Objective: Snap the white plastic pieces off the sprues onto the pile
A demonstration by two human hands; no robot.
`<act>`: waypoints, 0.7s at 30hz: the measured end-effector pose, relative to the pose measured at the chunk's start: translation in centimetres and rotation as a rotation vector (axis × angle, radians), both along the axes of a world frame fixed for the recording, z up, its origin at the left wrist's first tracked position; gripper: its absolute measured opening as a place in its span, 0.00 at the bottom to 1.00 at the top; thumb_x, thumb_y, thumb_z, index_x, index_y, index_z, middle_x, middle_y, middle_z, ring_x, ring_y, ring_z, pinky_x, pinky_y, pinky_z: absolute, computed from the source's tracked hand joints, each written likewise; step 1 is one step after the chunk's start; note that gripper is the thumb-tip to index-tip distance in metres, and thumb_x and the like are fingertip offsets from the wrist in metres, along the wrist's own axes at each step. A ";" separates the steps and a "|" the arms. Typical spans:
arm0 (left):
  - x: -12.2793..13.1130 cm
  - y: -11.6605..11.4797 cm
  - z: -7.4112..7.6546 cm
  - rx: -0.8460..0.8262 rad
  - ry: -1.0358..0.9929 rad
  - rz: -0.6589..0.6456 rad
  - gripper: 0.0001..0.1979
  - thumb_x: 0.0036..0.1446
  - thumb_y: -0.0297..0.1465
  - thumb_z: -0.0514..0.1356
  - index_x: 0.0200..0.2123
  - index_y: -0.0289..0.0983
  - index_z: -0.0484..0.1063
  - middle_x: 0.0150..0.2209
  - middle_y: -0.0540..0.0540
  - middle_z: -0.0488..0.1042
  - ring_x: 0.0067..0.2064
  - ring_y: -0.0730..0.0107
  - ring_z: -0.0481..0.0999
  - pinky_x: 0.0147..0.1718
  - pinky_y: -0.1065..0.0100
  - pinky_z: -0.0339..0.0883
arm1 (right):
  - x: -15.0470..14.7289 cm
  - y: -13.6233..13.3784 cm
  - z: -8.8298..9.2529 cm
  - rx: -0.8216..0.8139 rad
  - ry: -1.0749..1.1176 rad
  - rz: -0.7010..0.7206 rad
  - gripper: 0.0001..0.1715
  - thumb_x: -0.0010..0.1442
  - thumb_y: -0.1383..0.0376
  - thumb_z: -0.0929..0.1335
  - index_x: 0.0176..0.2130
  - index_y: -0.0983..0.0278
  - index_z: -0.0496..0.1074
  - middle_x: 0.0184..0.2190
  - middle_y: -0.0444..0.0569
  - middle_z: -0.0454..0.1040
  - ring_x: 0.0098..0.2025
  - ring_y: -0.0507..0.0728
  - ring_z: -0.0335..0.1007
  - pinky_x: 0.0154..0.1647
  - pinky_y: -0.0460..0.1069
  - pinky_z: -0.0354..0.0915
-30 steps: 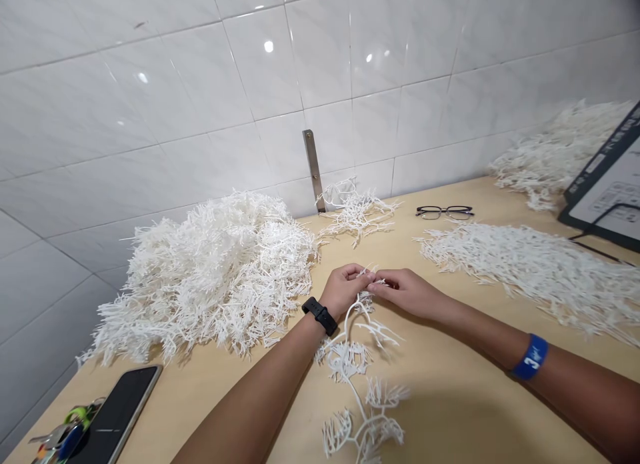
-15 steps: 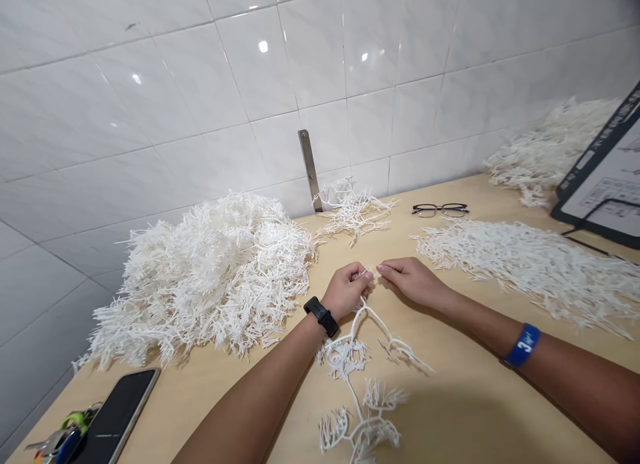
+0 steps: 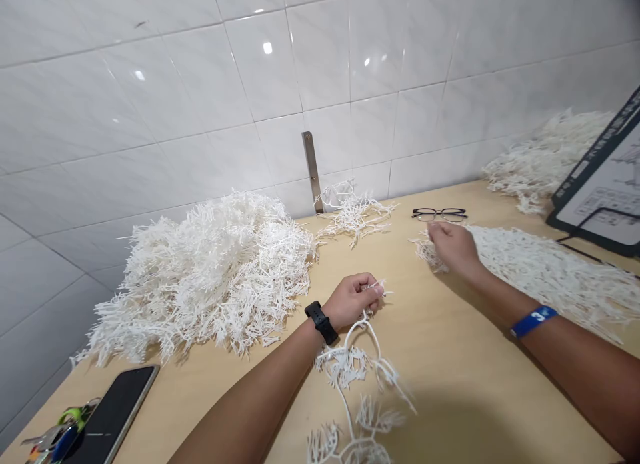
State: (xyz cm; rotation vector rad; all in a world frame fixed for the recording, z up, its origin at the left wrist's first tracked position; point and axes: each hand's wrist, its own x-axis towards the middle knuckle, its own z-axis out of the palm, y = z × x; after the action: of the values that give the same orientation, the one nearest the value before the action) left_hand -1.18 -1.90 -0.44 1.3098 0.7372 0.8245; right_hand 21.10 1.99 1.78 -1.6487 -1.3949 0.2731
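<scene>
My left hand (image 3: 353,297), with a black watch on its wrist, pinches the upper end of a white branched plastic sprig (image 3: 345,365). Small white tips poke out past the thumb, and the stems trail down over the table toward me. My right hand (image 3: 456,249), a blue band on its forearm, is at the near left end of a flat pile of small white plastic pieces (image 3: 535,267). Its fingers are bent together; whether a piece is between them is hidden. Left of my hands rises a big heap of white branched sprigs (image 3: 215,271).
A pair of glasses (image 3: 440,215) lies just beyond my right hand. A small tangle of bare white stems (image 3: 356,214) sits by a metal strip (image 3: 311,171) on the tiled wall. Another white heap (image 3: 543,157) and a dark-framed board (image 3: 607,191) are far right; a phone (image 3: 117,411) and keys (image 3: 57,439) near left.
My right hand has moved away from my left hand, right and farther out, to the flat pile. My left hand keeps the sprig and has shifted slightly; the hanging branches have swung a little.
</scene>
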 end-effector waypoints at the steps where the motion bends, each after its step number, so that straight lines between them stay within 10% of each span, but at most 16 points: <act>1: 0.0 0.0 -0.1 -0.033 -0.016 0.025 0.21 0.47 0.45 0.67 0.26 0.34 0.64 0.19 0.52 0.67 0.20 0.78 0.65 0.22 0.73 0.56 | 0.6 0.2 0.2 -0.001 -0.054 -0.033 0.24 0.61 0.52 0.59 0.19 0.61 0.55 0.16 0.44 0.59 0.22 0.54 0.54 0.24 0.49 0.47; 9: -0.3 1.5 -0.4 -0.213 -0.247 0.237 0.20 0.45 0.42 0.69 0.33 0.33 0.70 0.23 0.52 0.67 0.28 0.73 0.73 0.29 0.71 0.65 | 0.5 0.8 -0.6 -0.343 -0.603 0.049 0.20 0.59 0.52 0.63 0.25 0.64 0.68 0.27 0.57 0.73 0.28 0.59 0.65 0.26 0.50 0.49; 21: 0.0 1.2 0.0 -0.193 -0.345 0.290 0.19 0.42 0.38 0.71 0.36 0.32 0.77 0.31 0.48 0.73 0.33 0.75 0.71 0.36 0.70 0.63 | -5.7 -3.4 -0.8 -0.177 -0.162 0.719 0.26 0.62 0.48 0.61 0.22 0.63 0.59 0.18 0.40 0.57 0.23 0.51 0.54 0.26 0.47 0.49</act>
State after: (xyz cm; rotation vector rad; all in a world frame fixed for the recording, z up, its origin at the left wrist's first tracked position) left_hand -1.22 -0.69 -0.43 0.8686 0.7171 1.1479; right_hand 15.39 -1.45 0.94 -1.2622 -2.1087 0.6990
